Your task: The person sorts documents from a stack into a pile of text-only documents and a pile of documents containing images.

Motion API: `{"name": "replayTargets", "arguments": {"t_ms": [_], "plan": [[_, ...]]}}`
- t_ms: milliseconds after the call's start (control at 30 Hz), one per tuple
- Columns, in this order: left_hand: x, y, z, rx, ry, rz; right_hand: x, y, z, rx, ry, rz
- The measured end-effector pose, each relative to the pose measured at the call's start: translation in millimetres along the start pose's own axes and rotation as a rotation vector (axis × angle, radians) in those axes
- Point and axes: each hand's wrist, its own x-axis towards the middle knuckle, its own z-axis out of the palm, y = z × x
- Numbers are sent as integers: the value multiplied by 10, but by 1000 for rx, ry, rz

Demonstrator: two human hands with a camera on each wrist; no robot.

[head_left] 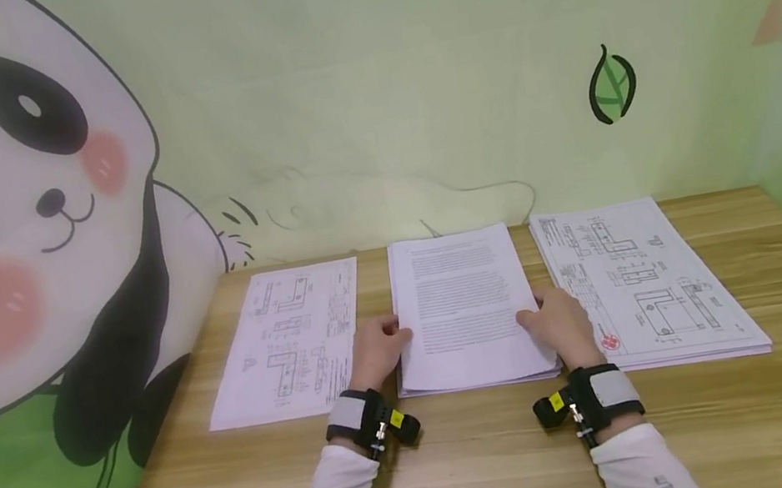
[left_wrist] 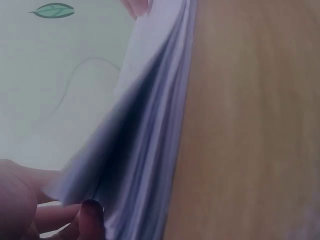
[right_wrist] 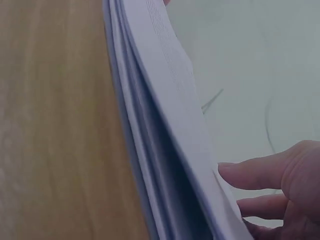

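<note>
A stack of printed text sheets (head_left: 461, 292) lies between the two hands in the head view. At its left edge my left hand (head_left: 379, 349) pinches the upper sheets, thumb over them and fingers beneath. In the left wrist view those upper sheets (left_wrist: 112, 127) bend up from the layers below, leaving a dark gap. My right hand (head_left: 562, 325) grips the opposite edge, thumb on the page. The right wrist view shows the upper sheets (right_wrist: 175, 115) parted from the lower ones, with the right thumb (right_wrist: 255, 172) at their edge.
On the left lies a technical drawing sheet (head_left: 284, 340), partly behind the left hand. A thicker pile of drawings (head_left: 647, 281) with a red stamp lies on the right. All rest on a wooden table (head_left: 484, 458) against a wall (head_left: 342, 116) with panda and leaf pictures.
</note>
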Motion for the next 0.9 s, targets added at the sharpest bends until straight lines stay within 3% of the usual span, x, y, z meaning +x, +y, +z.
{"name": "replayTargets", "arguments": {"t_ms": [233,400,600,733,900], "plan": [[-19,-12,-84,8,-28,-20,0,-7,4,-94,26,-17],[-17,-20,-218,-12,-34,-35,-17,-106,-10,-100,94,-68],[-33,-32,-502,-3,-18,-4,-125,-377,40,25,154,-177],[-38,-89,-728,8,6,28,-220,-572,125,118,130,-235],[-54,-248,-997,33,29,3,-322,-784,276,217,77,-269]]}}
